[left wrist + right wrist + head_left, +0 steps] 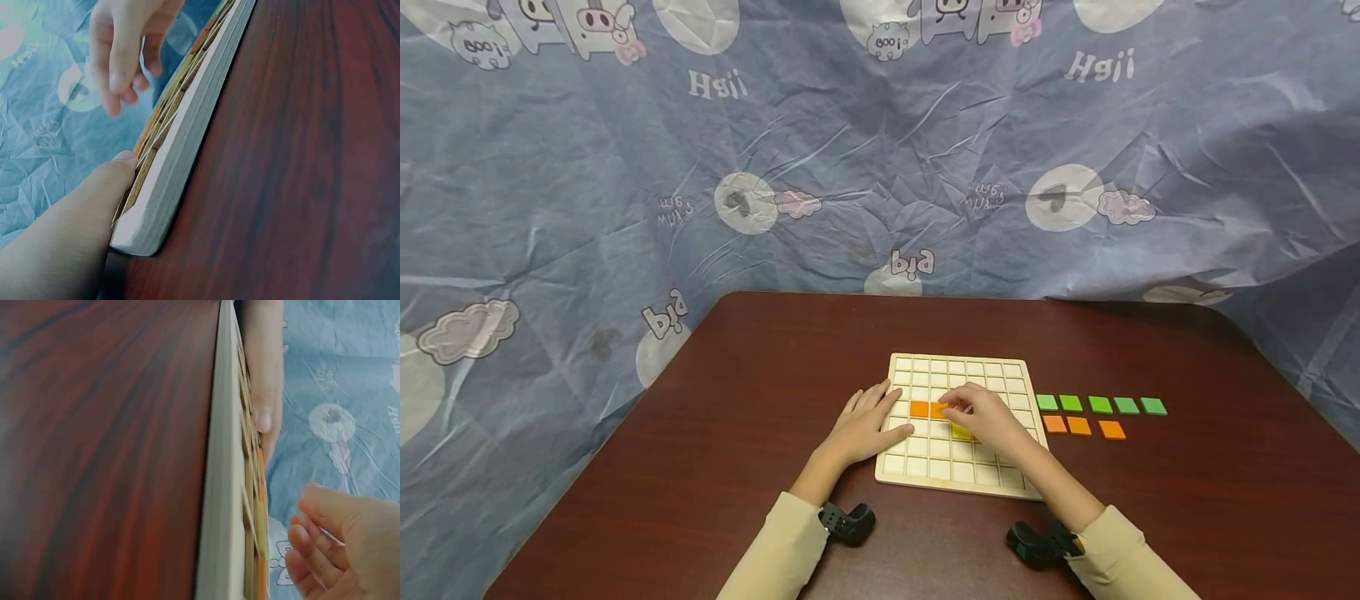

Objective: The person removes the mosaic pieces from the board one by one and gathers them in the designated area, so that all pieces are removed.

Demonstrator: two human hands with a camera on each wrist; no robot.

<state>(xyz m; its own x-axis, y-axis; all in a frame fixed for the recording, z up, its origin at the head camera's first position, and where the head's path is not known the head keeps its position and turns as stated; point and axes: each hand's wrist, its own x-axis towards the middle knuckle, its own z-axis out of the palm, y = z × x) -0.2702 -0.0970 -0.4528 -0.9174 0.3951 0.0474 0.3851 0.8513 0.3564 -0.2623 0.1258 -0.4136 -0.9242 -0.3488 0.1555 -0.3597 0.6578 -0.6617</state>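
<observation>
A pale wooden grid board (917, 467) lies on the table in the head view. My left hand (863, 427) rests flat over its left edge, fingers spread and thumb on the squares. Two orange tiles (919, 409) sit side by side in the grid, with a yellow tile (960, 432) lower to their right. Over the middle of the board hovers my right hand (988, 421), its fingertips near the second orange tile and partly hiding the tiles beneath. In the right wrist view, the right hand (350, 544) has loosely bent fingers and no tile shows between them.
Right of the board, several green tiles (1101, 405) form a row, with three orange tiles (1078, 426) in front. All lie on a dark red-brown table (775, 375). A blue-grey printed cloth (820, 167) hangs behind it. A black band with a camera (850, 525) circles each wrist.
</observation>
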